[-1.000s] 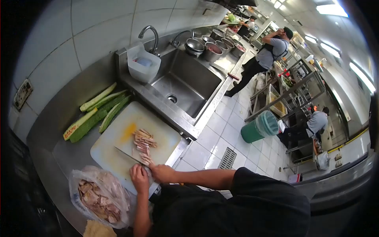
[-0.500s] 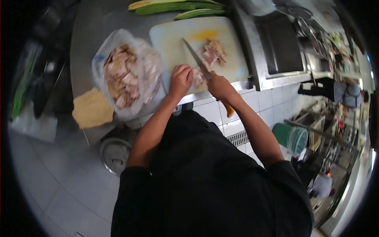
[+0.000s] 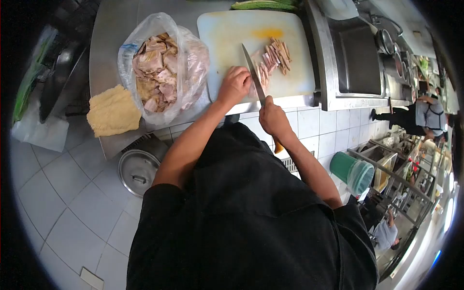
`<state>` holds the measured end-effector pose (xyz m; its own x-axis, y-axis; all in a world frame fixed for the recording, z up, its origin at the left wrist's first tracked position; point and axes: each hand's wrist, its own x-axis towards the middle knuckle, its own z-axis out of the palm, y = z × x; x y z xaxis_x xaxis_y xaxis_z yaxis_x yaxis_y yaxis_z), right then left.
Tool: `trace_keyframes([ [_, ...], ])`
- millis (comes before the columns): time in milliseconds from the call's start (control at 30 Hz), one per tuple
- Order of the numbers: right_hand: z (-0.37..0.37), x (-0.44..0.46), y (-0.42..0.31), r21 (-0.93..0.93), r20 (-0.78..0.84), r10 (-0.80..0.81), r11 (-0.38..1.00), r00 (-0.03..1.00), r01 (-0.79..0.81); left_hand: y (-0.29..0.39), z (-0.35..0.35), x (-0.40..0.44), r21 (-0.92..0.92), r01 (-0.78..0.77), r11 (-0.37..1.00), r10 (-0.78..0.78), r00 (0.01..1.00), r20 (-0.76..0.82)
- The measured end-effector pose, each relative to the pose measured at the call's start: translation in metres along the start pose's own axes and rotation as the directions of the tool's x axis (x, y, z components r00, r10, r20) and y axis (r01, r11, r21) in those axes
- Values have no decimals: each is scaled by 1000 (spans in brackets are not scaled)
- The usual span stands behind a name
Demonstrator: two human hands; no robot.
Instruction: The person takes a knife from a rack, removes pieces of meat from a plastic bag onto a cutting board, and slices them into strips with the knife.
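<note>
My right hand [image 3: 274,117] is wrapped round the handle of a long knife [image 3: 253,70], whose blade points away over the white cutting board [image 3: 227,29]. Left of the blade, my left hand [image 3: 235,83] has its fingers curled together against pale meat, most of which they cover. Thin meat strips [image 3: 278,55] lie to the right of the blade, on the board. An open clear plastic bag [image 3: 193,72] full of meat pieces [image 3: 157,67] stands left of the board.
A tan cloth [image 3: 113,111] hangs at the counter's edge. Long green vegetables [image 3: 266,5] lie behind the board. The sink [image 3: 355,60] is to the right. Below are a lidded pot [image 3: 138,171] and a green bin [image 3: 345,169]. Two people [image 3: 430,116] are farther right.
The view has turned and tipped down, bringing the cloth, pot and my torso into sight. My left hand stays beside the blade, and my right hand keeps hold of the knife.
</note>
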<state>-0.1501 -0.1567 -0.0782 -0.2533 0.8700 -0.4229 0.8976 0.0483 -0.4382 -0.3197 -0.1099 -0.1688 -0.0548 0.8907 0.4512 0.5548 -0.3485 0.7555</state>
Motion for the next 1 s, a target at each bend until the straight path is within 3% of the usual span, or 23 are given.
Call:
trace_keyframes([
  [467,13,21,-6,-9,52,81,997,995,-81,-1,0,6,4,-19,1000,19,1000,8],
  [700,5,100,-3,48,-112,-142,988,983,148,-1,-4,1,23,-19,1000,18,997,69],
  [800,-19,118,0,78,3,-117,990,993,116,-2,-5,2,-1,-32,999,32,998,50],
  [900,-58,82,-35,150,170,45,986,984,-71,1,-7,1,-73,44,996,-43,999,21],
  [1000,-43,55,-30,70,130,61,995,990,-71,2,-15,-2,-75,118,990,-121,992,-43],
])
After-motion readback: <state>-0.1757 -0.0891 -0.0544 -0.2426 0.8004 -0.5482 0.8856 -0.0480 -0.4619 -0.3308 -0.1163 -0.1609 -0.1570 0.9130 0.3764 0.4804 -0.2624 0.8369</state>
